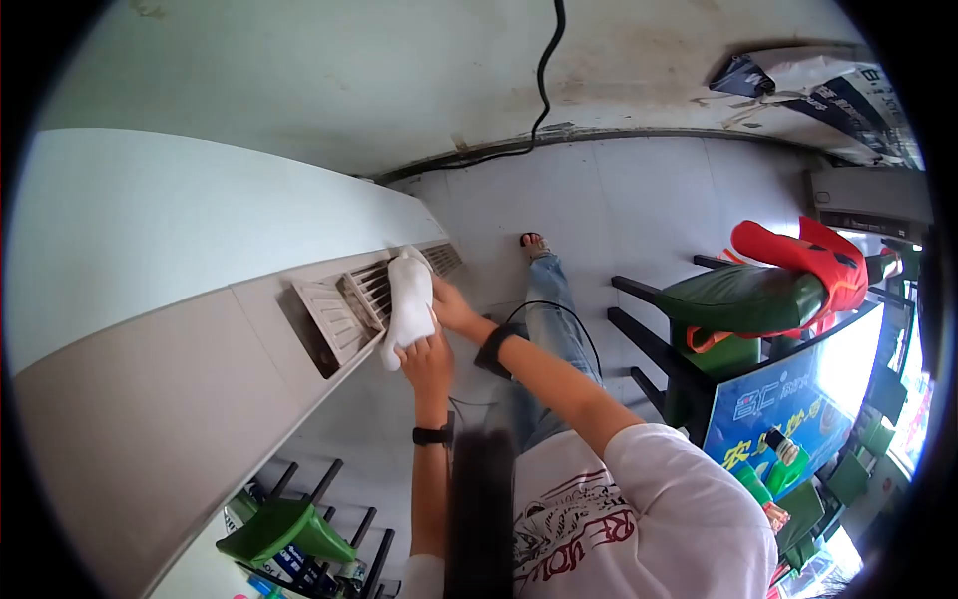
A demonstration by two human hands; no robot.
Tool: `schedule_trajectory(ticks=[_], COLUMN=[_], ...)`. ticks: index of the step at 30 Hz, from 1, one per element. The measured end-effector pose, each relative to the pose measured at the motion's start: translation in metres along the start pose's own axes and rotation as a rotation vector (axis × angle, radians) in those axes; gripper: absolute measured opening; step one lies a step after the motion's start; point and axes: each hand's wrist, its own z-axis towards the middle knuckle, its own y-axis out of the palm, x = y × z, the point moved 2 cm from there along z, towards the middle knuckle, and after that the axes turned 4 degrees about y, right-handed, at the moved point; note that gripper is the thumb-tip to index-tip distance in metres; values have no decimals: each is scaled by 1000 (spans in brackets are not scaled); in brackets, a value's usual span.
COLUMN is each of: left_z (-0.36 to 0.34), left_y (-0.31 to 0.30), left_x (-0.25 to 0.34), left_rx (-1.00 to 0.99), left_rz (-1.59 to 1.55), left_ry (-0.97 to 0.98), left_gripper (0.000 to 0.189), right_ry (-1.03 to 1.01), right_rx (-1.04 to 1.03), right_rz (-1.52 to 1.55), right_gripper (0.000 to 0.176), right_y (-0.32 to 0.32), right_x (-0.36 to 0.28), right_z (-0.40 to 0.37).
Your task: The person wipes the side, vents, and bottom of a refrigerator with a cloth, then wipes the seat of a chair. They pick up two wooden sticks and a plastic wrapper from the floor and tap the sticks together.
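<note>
A white cloth [410,299] lies bunched lengthwise over the slatted grille [373,287] of a long white and beige appliance. My left hand [427,363] grips the lower end of the cloth, its fingers curled into the fabric. Just above it, my right hand [455,305] presses against the cloth's side; its fingertips are partly hidden behind the fabric. Beside the grille, a ribbed flap [333,319] stands tilted out from the beige front panel [261,314]. More slats [442,258] show past the cloth's upper end.
A black cable [544,85] runs down the wall to the floor. Right of me stand green chairs [743,299], one draped with a red garment [803,262], and a blue-topped table [768,399] holding bottles. Another green stool [289,529] is at lower left.
</note>
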Motion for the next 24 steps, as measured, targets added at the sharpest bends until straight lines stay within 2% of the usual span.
schedule_trajectory(ticks=[1,4,5,7,8,9,11,15,17,18,21,22,24], left_z=[4,7,7,-5,-19,-17,-21,-28,-28,-29,-25,-25,-21], left_y=[-4,-38,-47,-61,-47,-62,-108,-115,-93,-82,-56,-44,-26], left_x=[7,17,16,9,0,0,-4,-14,-13,-10,0,3,10], left_rx=[-60,299,383,548,520,628,832,720,597,524,464,395,237], left_rz=[-52,57,-61,-306,-444,-461,-485,-292,-323,-340,-278,-327,-352], left_ry=[-23,31,20,-2,-56,-66,-90,-62,-47,-39,-59,-76,-55], left_gripper=[51,47,50,58,66,67,69,74,74,73,62,64,69], right_ry=[16,19,5,-147,-202,-338,-388,-424,-388,-300,-298,-249,-97], right_rx=[4,-71,-102,-199,-204,-218,-254,-232,-203,-147,36,101,136], right_rz=[-9,-80,-92,-64,-71,-85,-85,-78,-72,-27,-109,-70,-202], right_gripper=[46,43,42,49,49,47,45,45,44,39,27,25,27], right_y=[-8,-12,-10,4,16,27,45,50,43,38,23,18,1], right_x=[-3,-29,-41,-83,-97,-121,-158,-164,-122,-111,-79,-57,-10], right_z=[-1,-9,-14,-24,-25,-29,-34,-33,-25,-27,-28,-25,-17])
